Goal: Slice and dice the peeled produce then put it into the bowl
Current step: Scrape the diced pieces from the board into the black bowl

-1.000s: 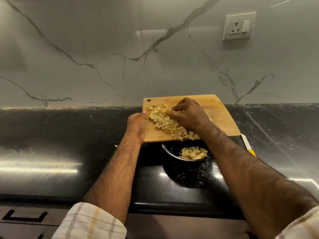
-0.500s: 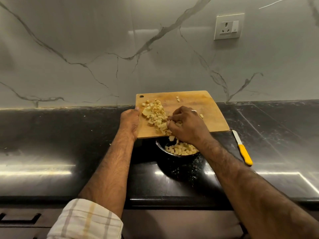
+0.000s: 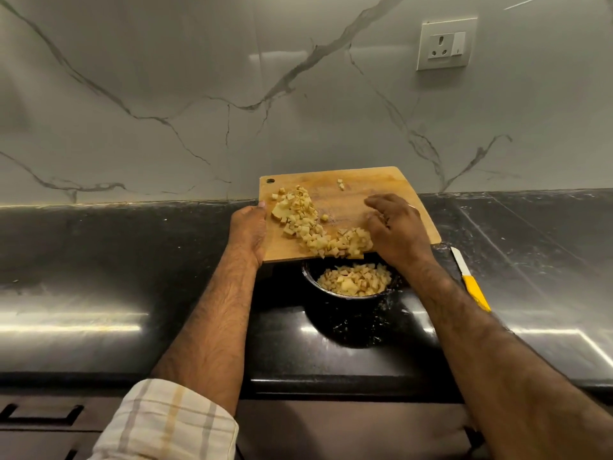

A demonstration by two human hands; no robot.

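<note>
Ideally, my left hand [image 3: 249, 231] grips the tilted board [image 3: 351, 200]; my right hand [image 3: 393, 230], fingers loosely curled, holding nothing, sweeps dice [image 3: 308, 224] into the bowl [image 3: 345, 295].

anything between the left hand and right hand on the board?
Head view: a trail of diced pieces lies on the cutting board between the left hand and the right hand.

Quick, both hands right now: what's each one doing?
Left hand: grips the cutting board at its left edge.
Right hand: holds nothing, curved fingers pushing diced pieces toward the bowl.
</note>
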